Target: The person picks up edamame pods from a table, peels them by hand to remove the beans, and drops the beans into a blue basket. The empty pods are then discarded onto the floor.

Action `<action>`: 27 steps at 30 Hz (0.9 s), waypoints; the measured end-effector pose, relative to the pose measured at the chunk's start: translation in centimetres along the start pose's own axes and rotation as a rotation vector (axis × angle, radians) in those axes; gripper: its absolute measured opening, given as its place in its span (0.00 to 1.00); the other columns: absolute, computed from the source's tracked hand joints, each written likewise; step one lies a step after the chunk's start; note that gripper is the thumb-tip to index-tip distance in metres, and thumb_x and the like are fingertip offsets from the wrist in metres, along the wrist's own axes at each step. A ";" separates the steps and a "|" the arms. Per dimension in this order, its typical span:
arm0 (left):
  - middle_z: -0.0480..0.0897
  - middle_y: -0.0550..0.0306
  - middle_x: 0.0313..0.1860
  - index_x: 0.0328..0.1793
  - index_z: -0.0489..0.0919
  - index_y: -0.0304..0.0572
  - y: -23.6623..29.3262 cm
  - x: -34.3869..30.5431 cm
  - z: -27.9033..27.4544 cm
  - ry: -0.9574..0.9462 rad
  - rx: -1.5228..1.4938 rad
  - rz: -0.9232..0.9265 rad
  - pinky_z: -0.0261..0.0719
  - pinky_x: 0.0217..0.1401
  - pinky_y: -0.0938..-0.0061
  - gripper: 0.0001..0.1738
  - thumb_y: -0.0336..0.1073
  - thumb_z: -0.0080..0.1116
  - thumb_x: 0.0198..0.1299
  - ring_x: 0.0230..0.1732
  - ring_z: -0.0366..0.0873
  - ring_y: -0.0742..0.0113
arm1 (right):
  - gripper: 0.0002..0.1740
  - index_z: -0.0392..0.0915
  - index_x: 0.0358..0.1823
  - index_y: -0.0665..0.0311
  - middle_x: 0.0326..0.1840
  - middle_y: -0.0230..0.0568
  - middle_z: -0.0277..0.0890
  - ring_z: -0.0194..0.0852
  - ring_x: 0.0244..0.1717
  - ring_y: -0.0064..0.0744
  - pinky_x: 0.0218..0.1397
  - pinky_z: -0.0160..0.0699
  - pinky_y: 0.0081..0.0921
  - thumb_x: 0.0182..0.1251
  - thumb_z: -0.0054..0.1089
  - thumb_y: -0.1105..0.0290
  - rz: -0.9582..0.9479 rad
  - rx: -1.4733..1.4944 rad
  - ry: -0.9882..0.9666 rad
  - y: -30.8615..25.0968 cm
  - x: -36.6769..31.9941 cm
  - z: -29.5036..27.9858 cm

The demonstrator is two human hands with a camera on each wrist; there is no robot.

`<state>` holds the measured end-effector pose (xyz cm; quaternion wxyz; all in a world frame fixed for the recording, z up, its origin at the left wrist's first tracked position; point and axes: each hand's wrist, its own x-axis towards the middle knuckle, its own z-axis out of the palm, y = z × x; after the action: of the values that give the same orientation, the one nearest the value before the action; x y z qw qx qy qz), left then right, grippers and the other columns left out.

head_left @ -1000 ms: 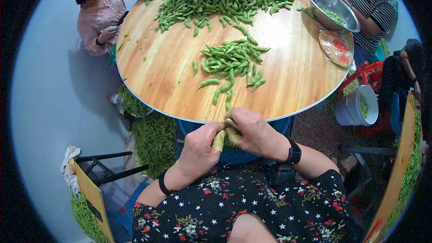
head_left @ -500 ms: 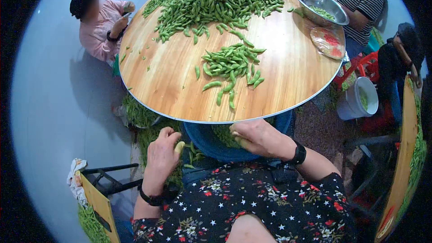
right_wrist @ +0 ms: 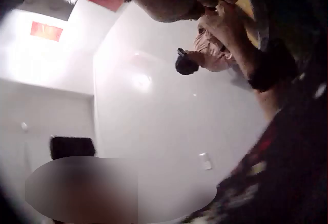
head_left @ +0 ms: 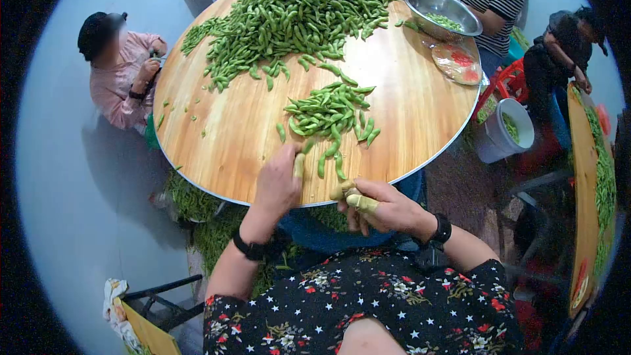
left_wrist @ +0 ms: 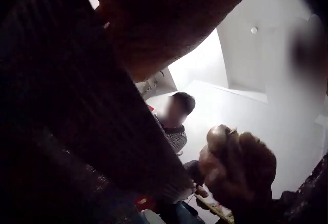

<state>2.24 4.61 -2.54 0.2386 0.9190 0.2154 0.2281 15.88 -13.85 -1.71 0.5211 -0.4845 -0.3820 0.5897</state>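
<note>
On the round wooden table (head_left: 407, 131) lies a small group of green soybean pods (head_left: 328, 110). My left hand (head_left: 279, 177) reaches over the near edge and pinches a soybean pod (head_left: 307, 146) at its fingertips. A yellowish cover is on its thumb. My right hand (head_left: 388, 209) is at the table's near edge, fingers loosely bent, with yellowish covers on two digits and no pod showing between them. Two loose pods lie just beyond it. In the left wrist view the right hand (left_wrist: 238, 162) appears dark; the right wrist view shows the left hand (right_wrist: 228, 29).
A large heap of pods (head_left: 296, 20) covers the table's far side. Beside it stand a steel bowl (head_left: 442, 13) and a plastic-wrapped round thing (head_left: 457, 62). Below the edge is a blue tub (head_left: 315, 238); a white bucket (head_left: 505, 131) stands right. Other people sit around.
The hands were together at the edge, then parted, the left dropping beside the tub. Now the left has moved forward over the table to a pod. The head view has shifted.
</note>
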 end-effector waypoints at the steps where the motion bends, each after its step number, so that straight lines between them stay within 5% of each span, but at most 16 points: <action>1: 0.80 0.42 0.40 0.50 0.75 0.34 0.7 -0.5 -0.3 -0.012 -0.011 0.004 0.76 0.45 0.57 0.12 0.27 0.48 0.61 0.42 0.78 0.42 | 0.14 0.71 0.46 0.64 0.28 0.32 0.70 0.72 0.26 0.24 0.28 0.73 0.22 0.75 0.45 0.60 0.007 0.005 0.014 0.0 0.1 0.1; 3: 0.80 0.39 0.41 0.53 0.74 0.32 1.9 -1.8 -0.6 -0.050 -0.327 -0.010 0.77 0.46 0.60 0.14 0.28 0.48 0.63 0.43 0.79 0.42 | 0.14 0.70 0.45 0.63 0.29 0.30 0.71 0.71 0.24 0.21 0.27 0.72 0.19 0.76 0.42 0.60 0.011 -0.033 0.131 0.1 0.7 0.3; 7: 0.80 0.35 0.46 0.57 0.73 0.28 2.0 -2.9 0.3 -0.098 -0.434 0.043 0.77 0.48 0.62 0.16 0.29 0.47 0.65 0.46 0.81 0.43 | 0.12 0.68 0.45 0.63 0.29 0.31 0.71 0.72 0.24 0.21 0.23 0.71 0.20 0.76 0.42 0.61 -0.021 0.169 0.084 0.2 1.9 0.8; 11: 0.80 0.35 0.45 0.63 0.71 0.28 2.2 -2.5 0.4 -0.047 -0.373 0.162 0.79 0.45 0.65 0.20 0.26 0.47 0.65 0.44 0.82 0.44 | 0.18 0.63 0.58 0.64 0.33 0.33 0.74 0.70 0.21 0.20 0.21 0.69 0.17 0.76 0.44 0.60 -0.045 0.213 0.105 0.5 2.1 1.3; 18: 0.80 0.36 0.44 0.66 0.69 0.31 1.5 -2.4 -0.2 -0.079 -0.391 0.221 0.79 0.43 0.67 0.24 0.22 0.48 0.62 0.42 0.82 0.46 | 0.19 0.61 0.60 0.62 0.32 0.33 0.74 0.68 0.18 0.18 0.17 0.65 0.14 0.76 0.44 0.59 -0.041 0.128 0.184 0.5 2.3 1.7; 24: 0.79 0.42 0.35 0.69 0.68 0.35 2.5 -3.6 -1.8 -0.192 -0.193 0.304 0.77 0.35 0.66 0.29 0.22 0.51 0.58 0.30 0.79 0.50 | 0.13 0.63 0.55 0.62 0.25 0.31 0.71 0.63 0.13 0.18 0.14 0.61 0.16 0.75 0.43 0.64 -0.011 0.136 0.143 -0.6 1.6 2.5; 27: 0.78 0.51 0.30 0.70 0.69 0.39 2.0 -4.3 -0.8 -0.081 -0.541 0.265 0.72 0.28 0.72 0.27 0.26 0.51 0.63 0.24 0.73 0.63 | 0.13 0.64 0.56 0.59 0.24 0.31 0.71 0.62 0.12 0.17 0.12 0.60 0.15 0.76 0.42 0.64 0.053 0.433 0.087 0.6 1.9 2.4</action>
<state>-1.07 1.08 -2.22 0.4512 0.8505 0.0153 0.2697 13.47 -11.92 -2.06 0.6132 -0.3963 -0.2110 0.6499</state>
